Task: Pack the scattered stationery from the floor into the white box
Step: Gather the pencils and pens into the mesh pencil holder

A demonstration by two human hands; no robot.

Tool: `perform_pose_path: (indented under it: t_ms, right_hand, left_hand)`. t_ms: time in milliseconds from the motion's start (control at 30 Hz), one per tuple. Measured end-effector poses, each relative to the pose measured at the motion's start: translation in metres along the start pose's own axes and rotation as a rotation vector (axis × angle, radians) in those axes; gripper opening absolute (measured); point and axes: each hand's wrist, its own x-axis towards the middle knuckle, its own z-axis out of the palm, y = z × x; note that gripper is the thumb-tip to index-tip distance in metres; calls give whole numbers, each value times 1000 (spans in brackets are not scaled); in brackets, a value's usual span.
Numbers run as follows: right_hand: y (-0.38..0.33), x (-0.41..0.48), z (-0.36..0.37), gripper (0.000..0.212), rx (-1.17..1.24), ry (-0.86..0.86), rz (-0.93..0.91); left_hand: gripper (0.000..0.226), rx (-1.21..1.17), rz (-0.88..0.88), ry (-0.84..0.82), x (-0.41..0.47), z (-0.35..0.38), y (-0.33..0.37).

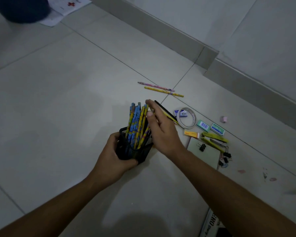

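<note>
My left hand [114, 155] grips a black mesh pencil holder [132, 147] standing on the floor, filled with several blue and yellow pencils [137, 124]. My right hand [162, 129] hovers just right of the pencil tops, fingers extended, with a dark pencil [166, 111] between them. On the tiles beyond lie a pink pencil [156, 86] and a yellow pencil [163, 91]. To the right sit a tape roll [193, 121], a blue staple box [180, 113], two green boxes [210, 127], an eraser [191, 134], a yellow-green stapler [214, 140], binder clips [225, 157] and a white pad [205, 153].
A grey skirting board and wall [161, 29] run diagonally across the back. Papers [65, 7] and a dark blue object [22, 9] sit at the top left. A small pink eraser [223, 119] lies alone at right. A printed carton edge [210, 224] shows at the bottom right.
</note>
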Motion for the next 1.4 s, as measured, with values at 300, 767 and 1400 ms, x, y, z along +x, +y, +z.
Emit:
perform_pose_path:
  t_ms: [300,767,1400]
  right_hand:
    - [47,18,-23,22,-3,232,135]
    - [102,110,-43,37,-1212,-298,26]
    - [90,168,-48,24,-729,-18,-11]
  left_hand:
    - [84,-17,-12,5,8,-5,-7]
    - [81,-5,-18,-73,41,5,11]
    - [75,-24,-6,23,54,-9,49]
